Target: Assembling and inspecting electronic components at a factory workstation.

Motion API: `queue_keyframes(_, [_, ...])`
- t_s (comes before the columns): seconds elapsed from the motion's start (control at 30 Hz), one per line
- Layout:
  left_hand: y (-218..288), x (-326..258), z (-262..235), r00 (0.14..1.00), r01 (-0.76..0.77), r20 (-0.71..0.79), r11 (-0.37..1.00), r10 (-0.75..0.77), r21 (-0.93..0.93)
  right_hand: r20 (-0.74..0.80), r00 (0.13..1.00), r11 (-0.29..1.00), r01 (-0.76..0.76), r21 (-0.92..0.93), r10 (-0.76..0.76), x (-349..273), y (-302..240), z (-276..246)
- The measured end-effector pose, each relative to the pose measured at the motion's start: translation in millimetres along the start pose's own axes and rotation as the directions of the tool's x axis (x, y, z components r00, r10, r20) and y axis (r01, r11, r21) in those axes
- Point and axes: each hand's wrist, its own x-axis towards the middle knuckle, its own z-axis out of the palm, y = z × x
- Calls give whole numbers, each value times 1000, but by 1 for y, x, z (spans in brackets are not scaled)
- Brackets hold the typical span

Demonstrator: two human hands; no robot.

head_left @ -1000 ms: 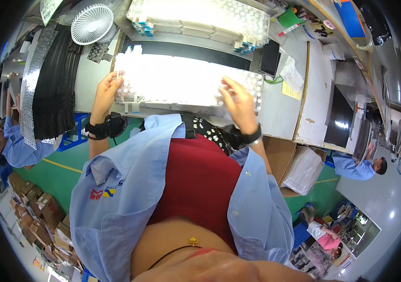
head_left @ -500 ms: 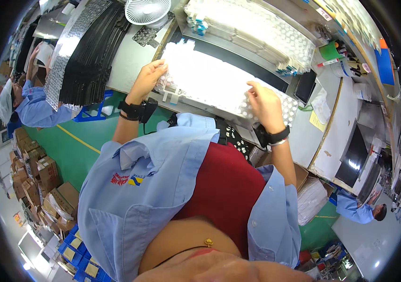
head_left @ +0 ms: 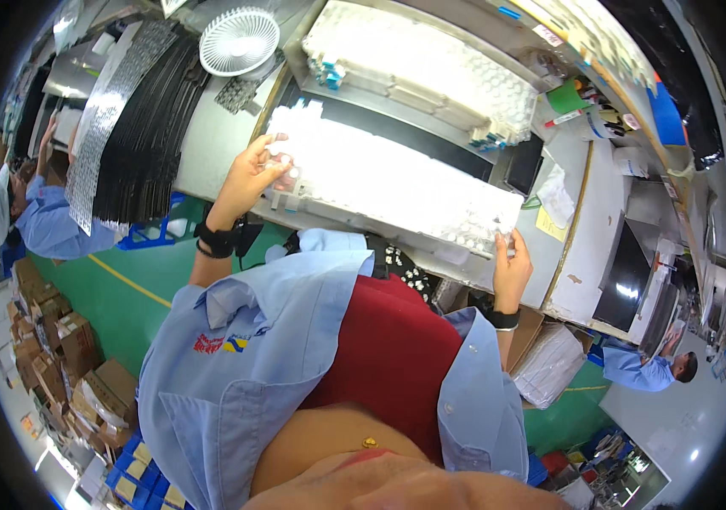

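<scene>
Left hand (head_left: 252,174) and right hand (head_left: 512,268) clamped on opposite ends of white tray (head_left: 397,183), just above worktop (head_left: 210,140); likely to sag between the grips and spill small parts if tilted.

head cam | looks steeply down, tilted | close over workbench (head_left: 210,144) | rim probably distorted
</scene>
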Motion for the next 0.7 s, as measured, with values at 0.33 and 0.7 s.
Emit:
queue_keyframes(0.33, [86, 139, 10, 400, -470, 29, 178, 916, 865, 25, 984, 516, -113, 849, 174, 166, -16, 11])
queue_keyframes(0.7, [27, 225, 40, 820, -443, 392, 29, 418, 896, 4, 980, 949, 195, -249, -200, 239, -22, 62])
